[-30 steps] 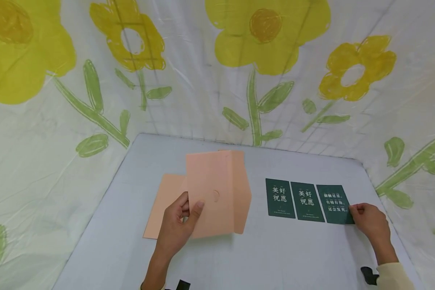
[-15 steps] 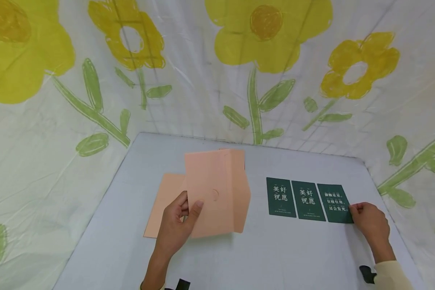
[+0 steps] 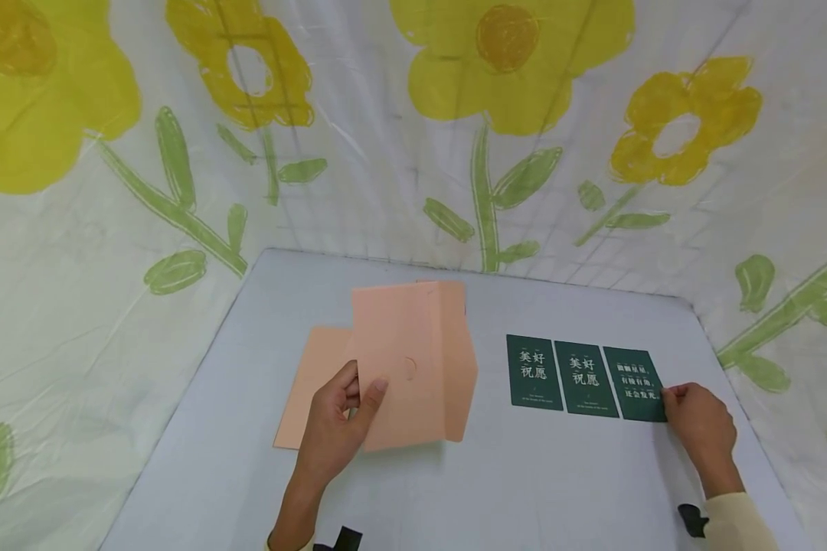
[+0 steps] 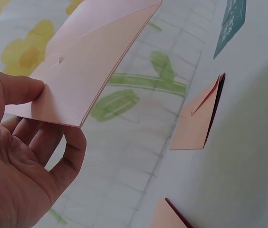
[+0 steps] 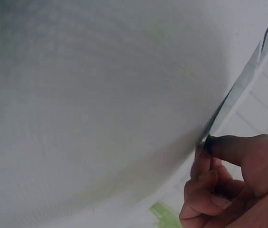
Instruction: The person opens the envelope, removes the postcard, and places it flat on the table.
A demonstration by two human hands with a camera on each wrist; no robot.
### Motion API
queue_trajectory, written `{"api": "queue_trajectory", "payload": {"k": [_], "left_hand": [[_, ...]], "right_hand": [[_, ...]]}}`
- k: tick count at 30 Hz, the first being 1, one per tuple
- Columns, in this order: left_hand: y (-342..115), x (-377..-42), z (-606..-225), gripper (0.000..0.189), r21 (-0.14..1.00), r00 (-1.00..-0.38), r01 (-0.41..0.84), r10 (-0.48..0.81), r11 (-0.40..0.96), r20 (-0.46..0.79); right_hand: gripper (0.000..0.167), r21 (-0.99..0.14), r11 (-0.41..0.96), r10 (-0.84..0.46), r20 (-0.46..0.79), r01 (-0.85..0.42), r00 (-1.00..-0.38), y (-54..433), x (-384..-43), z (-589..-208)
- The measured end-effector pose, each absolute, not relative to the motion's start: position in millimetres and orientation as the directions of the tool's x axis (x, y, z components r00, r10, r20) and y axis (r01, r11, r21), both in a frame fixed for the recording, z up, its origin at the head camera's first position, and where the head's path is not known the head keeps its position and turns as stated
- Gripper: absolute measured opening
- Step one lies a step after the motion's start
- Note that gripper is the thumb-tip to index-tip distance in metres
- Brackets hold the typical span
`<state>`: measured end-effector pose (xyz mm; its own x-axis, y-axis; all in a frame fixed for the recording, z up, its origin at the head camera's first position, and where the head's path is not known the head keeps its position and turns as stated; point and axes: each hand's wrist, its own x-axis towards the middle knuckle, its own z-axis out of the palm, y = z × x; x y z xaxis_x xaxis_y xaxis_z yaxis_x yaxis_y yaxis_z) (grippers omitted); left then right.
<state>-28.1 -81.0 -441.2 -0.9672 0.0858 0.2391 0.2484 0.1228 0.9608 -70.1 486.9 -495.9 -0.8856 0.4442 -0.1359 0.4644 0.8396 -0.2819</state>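
Note:
My left hand point(image 3: 336, 425) grips a peach paper envelope point(image 3: 406, 337), thumb on its front and fingers behind; in the left wrist view the same envelope point(image 4: 84, 71) is raised above the table. A small curved mark shows on its front. At the right, my right hand point(image 3: 701, 419) pinches the lower right edge of a dark green card point(image 3: 635, 379) with white lettering. The right wrist view shows thumb and fingertip together on that card point(image 5: 223, 105), seen nearly edge-on. Left of it lie a second green card point(image 3: 586, 394) and a third green card point(image 3: 532, 386).
Behind the held envelope, another peach envelope point(image 3: 460, 383) shows in part. One more envelope point(image 3: 299, 402) lies at the left, partly covered by the hand. The pale table point(image 3: 524, 482) ends against a hanging sheet point(image 3: 358, 199) printed with yellow flowers.
My right hand has shifted very slightly left, and the card it pinches looks a little narrower. My left hand and its envelope stay nearly in place. The head view has tilted slightly.

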Motion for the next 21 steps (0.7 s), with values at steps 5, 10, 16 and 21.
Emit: {"api": "queue_trajectory", "payload": {"k": [5,10,16,21], "left_hand": [[-82,-28,-440,0.011,0.963,-0.965,0.252,0.094,0.095,0.243],[-80,-27,-437,0.011,0.968,-0.966,0.239,0.123,0.082,0.228],[-76,-26,-434,0.016,0.968,-0.964,0.243,0.132,0.067,0.233],[-71,-24,-433,0.013,0.970,-0.962,0.239,0.151,0.047,0.230]], "right_hand": [[0.027,-0.294,0.845,0.437,-0.098,0.446,-0.894,485,-73,-497],[0.029,-0.342,0.861,0.400,-0.002,0.376,-0.917,470,-63,-481],[0.035,-0.490,0.868,0.190,0.169,0.085,-0.967,403,-53,-433],[0.022,-0.672,0.730,-0.006,0.174,-0.123,-0.985,327,-44,-402]]}}
